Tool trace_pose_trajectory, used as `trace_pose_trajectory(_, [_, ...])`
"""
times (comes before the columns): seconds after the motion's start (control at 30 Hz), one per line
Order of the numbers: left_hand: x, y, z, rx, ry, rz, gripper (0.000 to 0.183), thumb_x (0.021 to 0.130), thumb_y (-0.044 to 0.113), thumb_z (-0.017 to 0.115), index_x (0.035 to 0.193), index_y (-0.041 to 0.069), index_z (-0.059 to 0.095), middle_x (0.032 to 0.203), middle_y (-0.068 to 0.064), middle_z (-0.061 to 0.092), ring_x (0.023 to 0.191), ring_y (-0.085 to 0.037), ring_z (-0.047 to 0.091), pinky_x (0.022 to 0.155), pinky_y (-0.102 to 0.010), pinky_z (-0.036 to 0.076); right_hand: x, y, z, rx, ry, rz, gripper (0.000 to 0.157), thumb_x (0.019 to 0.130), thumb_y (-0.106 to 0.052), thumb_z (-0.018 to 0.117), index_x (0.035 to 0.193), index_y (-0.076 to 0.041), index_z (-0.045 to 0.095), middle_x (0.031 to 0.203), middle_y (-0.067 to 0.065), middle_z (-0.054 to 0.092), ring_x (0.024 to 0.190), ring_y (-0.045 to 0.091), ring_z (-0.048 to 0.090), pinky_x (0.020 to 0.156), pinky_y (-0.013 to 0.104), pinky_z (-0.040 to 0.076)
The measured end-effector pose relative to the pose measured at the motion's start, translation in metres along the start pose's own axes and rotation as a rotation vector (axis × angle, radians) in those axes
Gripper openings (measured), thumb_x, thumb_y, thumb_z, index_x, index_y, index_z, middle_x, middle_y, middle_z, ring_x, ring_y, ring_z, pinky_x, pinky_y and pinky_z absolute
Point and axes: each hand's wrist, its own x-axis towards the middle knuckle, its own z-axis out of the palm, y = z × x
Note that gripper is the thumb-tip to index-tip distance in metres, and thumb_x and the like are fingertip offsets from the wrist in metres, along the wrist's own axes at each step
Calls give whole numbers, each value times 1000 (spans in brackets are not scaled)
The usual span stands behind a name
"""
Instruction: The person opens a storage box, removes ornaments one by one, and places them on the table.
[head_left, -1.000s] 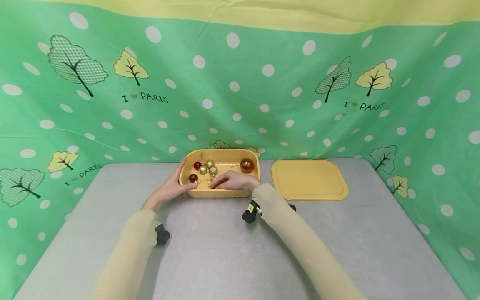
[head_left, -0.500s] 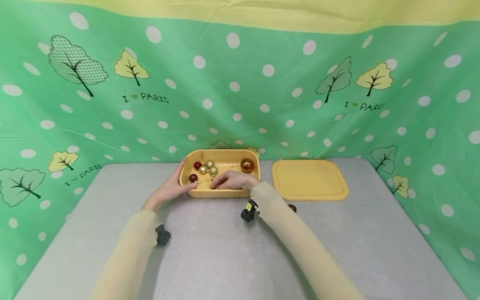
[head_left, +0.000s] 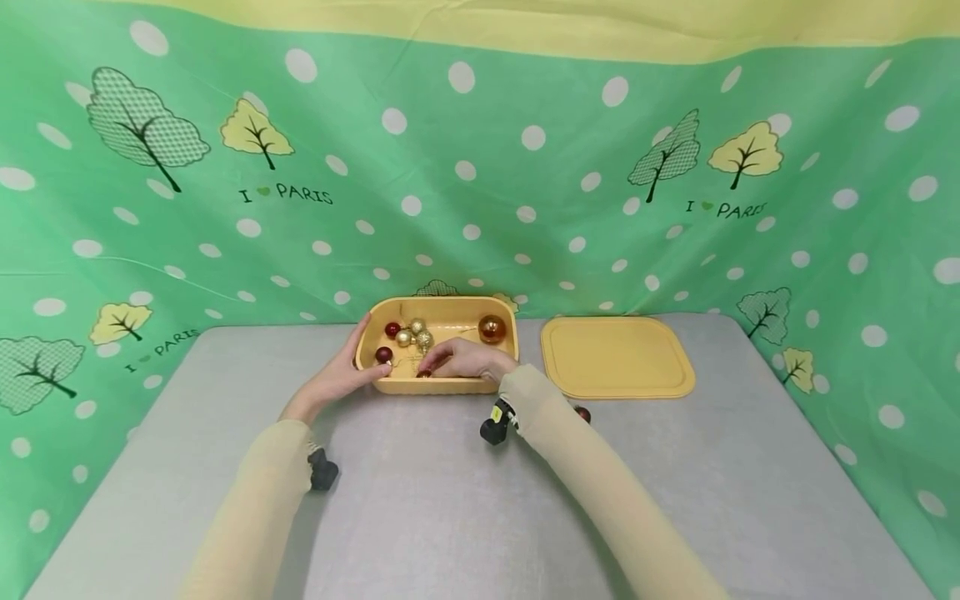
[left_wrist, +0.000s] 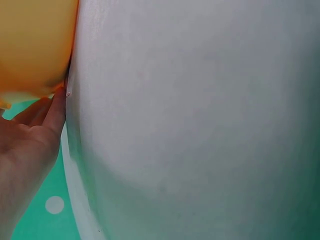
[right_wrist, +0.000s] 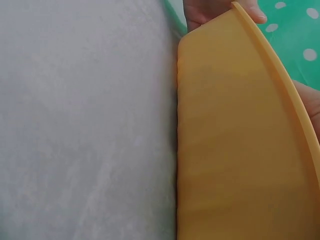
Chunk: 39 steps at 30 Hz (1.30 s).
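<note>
In the head view, a yellow plastic box [head_left: 450,387] stands at the table's far side with Christmas baubles inside. My left hand [head_left: 341,375] grips its left end, thumb over the rim and fingers along the outer wall; the left wrist view shows those fingers [left_wrist: 56,112] against the box. My right hand [head_left: 468,360] reaches inside near the front wall, its fingertips pinching a small dark red bauble [head_left: 424,374], partly hidden by the rim. To its left lie several gold baubles [head_left: 417,326], a red bauble [head_left: 392,329] and a dark red bauble [head_left: 384,355].
A large amber bauble [head_left: 492,328] sits in the box's right end. Right of the box lies its flat yellow lid [head_left: 618,358]. Another dark red bauble [head_left: 583,414] rests on the grey table [head_left: 420,500], partly behind my right sleeve. A green dotted curtain [head_left: 480,167] hangs behind.
My right fingers have risen slightly, and a dark red bauble now shows at their tips. The left hand keeps its hold on the box. The head view has shifted a little.
</note>
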Motion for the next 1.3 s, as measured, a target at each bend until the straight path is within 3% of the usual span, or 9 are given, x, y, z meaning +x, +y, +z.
trace_pose_trajectory(0.37, [-1, 1, -1, 8, -5, -5, 104, 88, 21, 71, 156, 20, -9, 159, -20, -6, 143, -42, 4, 112, -58, 8, -4, -4, 0, 82, 46, -24, 27, 83, -3, 71, 109, 0, 67, 102, 4, 68, 95, 15, 60, 87, 24, 46])
trace_pose_trajectory(0.6, [0, -1, -1, 20, -2, -15, 104, 88, 20, 70, 155, 22, -9, 159, -19, -6, 143, -42, 4, 112, -57, 8, -13, -11, -2, 18, 126, -84, 28, 83, -4, 71, 111, -2, 67, 107, 4, 65, 98, 15, 59, 85, 24, 48])
trace_pose_trajectory(0.73, [0, -2, 0, 32, 5, -16, 106, 87, 21, 71, 155, 23, -10, 159, -21, -6, 142, -44, 6, 112, -58, 9, -24, -16, -4, -14, 151, -119, 27, 84, -6, 70, 111, -5, 68, 108, 3, 65, 99, 15, 59, 84, 25, 49])
trace_pose_trajectory(1.13, [0, 3, 3, 51, 22, -16, 105, 87, 20, 71, 156, 18, -8, 156, -29, -3, 140, -49, 10, 111, -59, 13, -65, -21, -23, 116, 140, -254, 27, 88, 2, 66, 113, 8, 63, 110, 19, 65, 91, 16, 65, 82, 31, 53])
trace_pose_trajectory(1.3, [0, 3, 4, 75, 20, -24, 105, 87, 21, 71, 155, 17, -9, 156, -30, -2, 139, -50, 10, 110, -60, 13, -78, -22, -31, 114, 149, -252, 28, 88, 1, 66, 115, 6, 62, 109, 17, 65, 93, 17, 65, 83, 31, 52])
